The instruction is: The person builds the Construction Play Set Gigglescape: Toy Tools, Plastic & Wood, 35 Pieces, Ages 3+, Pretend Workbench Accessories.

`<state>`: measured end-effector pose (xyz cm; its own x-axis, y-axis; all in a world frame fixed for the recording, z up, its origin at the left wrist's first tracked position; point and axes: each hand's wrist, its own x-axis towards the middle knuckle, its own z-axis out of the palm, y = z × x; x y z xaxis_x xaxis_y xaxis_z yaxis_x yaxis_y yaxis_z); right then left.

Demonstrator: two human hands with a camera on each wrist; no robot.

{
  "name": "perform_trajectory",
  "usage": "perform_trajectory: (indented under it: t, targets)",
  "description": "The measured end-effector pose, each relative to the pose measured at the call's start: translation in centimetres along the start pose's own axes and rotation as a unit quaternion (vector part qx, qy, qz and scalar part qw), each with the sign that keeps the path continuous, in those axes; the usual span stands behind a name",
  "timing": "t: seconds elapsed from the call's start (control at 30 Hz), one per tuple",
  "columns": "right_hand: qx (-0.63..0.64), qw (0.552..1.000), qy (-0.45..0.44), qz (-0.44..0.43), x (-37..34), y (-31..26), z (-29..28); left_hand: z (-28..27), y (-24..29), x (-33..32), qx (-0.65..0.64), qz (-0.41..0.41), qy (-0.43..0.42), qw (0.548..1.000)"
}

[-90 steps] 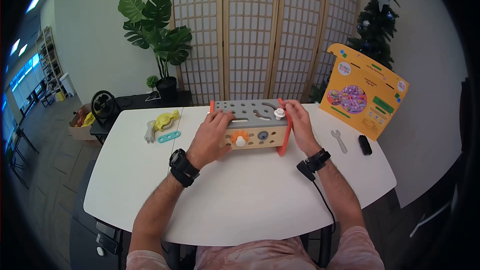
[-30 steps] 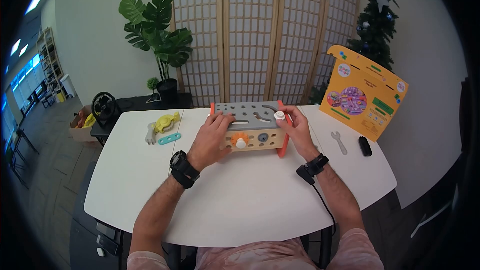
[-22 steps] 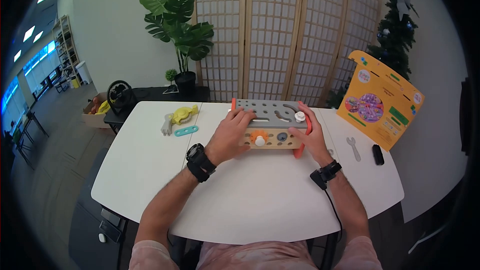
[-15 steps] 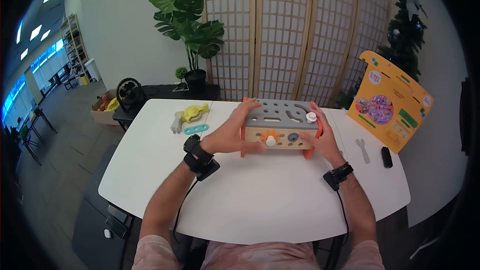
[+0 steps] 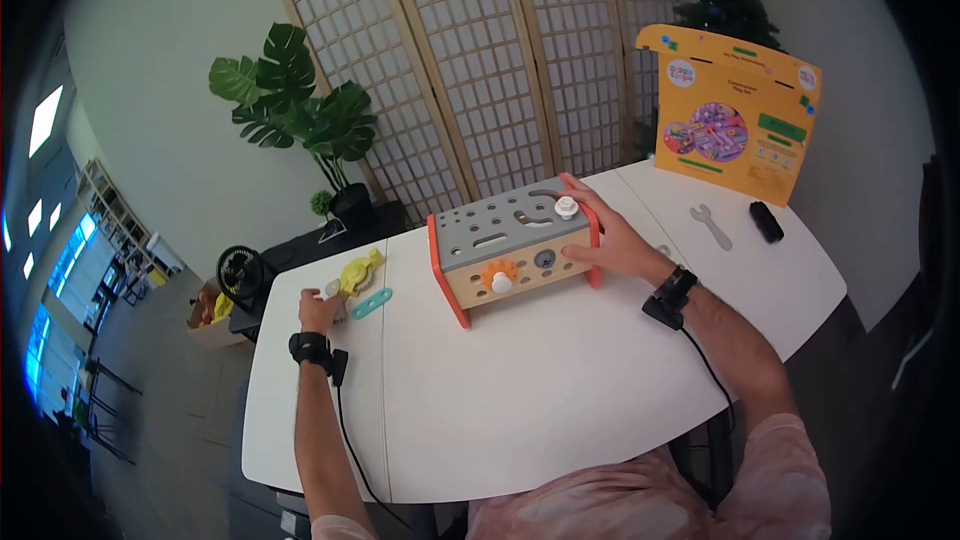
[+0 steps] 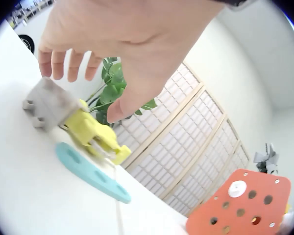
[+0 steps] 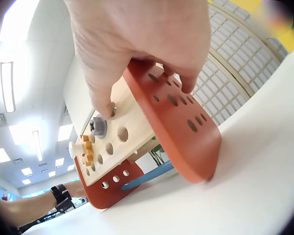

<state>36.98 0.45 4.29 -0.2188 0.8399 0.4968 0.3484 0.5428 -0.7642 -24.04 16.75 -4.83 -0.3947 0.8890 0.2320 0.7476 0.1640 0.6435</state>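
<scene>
My left hand (image 5: 318,310) is at the left of the table, fingers pointing down over a grey block-like piece (image 6: 51,105). In the left wrist view its fingertips reach the block's upper edge and the thumb stands apart. Against the block lies a yellow toy piece (image 6: 90,129), with a teal strip with holes (image 6: 90,171) beside it. A toy workbench (image 5: 510,227) stands mid-table, with a grey top and red ends. My right hand (image 5: 625,245) grips its right end, thumb on the wooden front and fingers over the red side panel (image 7: 181,132). A white knob (image 5: 566,207) sits by those fingers.
On the bench front are an orange gear (image 5: 497,274) and a grey screw head (image 5: 545,259). To the right lie a grey toy wrench (image 5: 711,227) and a black object (image 5: 766,222), before an upright yellow box (image 5: 740,110). A black fan (image 5: 240,275) stands beyond the table's left edge.
My left hand has let go of the workbench and moved left to the grey and yellow pieces. My right hand has shifted from the white knob to grip the bench's right end. The head view has tilted.
</scene>
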Motion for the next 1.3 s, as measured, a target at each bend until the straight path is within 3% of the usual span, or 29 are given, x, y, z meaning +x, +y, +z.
perform_trajectory:
  t: [0.07,0.13,0.3,0.37,0.43,0.5,0.53,0.6,0.63,0.7,0.73,0.9,1.1,1.3]
  targets:
    - [0.004,1.000,-0.005,0.003,-0.1,-0.1,0.0,-0.7,-0.3,-0.1,-0.025,-0.008,-0.020,0.999]
    - [0.027,1.000,-0.013,0.008,-0.3,-0.4,0.0,-1.7,0.0,0.2,0.043,-0.018,-0.061,0.997]
    - [0.012,1.000,0.000,-0.013,-0.1,1.2,0.1,-2.5,2.8,1.1,0.135,0.053,-0.006,0.989]
    - [0.024,1.000,-0.001,-0.019,-0.1,1.6,0.2,-2.3,4.1,1.7,-0.121,0.022,-0.092,0.988]
    - [0.034,0.999,0.000,-0.015,-0.2,1.4,0.2,-3.8,10.6,-2.6,-0.337,0.049,-0.210,0.916]
    - [0.023,1.000,-0.004,-0.013,-0.1,1.2,0.2,-4.1,15.4,-4.4,-0.423,0.099,-0.271,0.859]
    - [0.028,1.000,-0.001,-0.011,-0.1,1.0,0.3,-4.2,17.7,-5.5,-0.424,0.097,-0.271,0.859]
    - [0.032,0.999,0.001,-0.004,-0.4,0.9,0.4,-3.9,22.0,-7.5,-0.457,0.191,-0.287,0.820]
    - [0.028,1.000,0.000,-0.008,-0.3,1.0,0.4,-3.5,23.5,-8.2,-0.459,0.189,-0.288,0.819]
    - [0.023,1.000,-0.001,-0.012,-0.2,1.3,0.4,-2.7,25.9,-9.2,-0.402,0.296,-0.274,0.822]
    - [0.023,1.000,-0.003,-0.016,-0.1,1.4,0.4,-2.3,26.8,-9.7,-0.380,0.307,-0.279,0.827]
    - [0.013,1.000,0.004,-0.007,-0.5,1.1,0.2,1.0,27.9,-9.4,-0.340,0.307,-0.315,0.831]
    - [0.032,0.999,0.000,-0.002,-0.5,1.5,0.4,2.9,26.9,-8.1,-0.355,0.332,-0.262,0.834]
    - [0.029,0.999,-0.006,0.030,-0.6,0.2,0.2,2.5,26.8,-8.1,-0.353,0.336,-0.277,0.828]
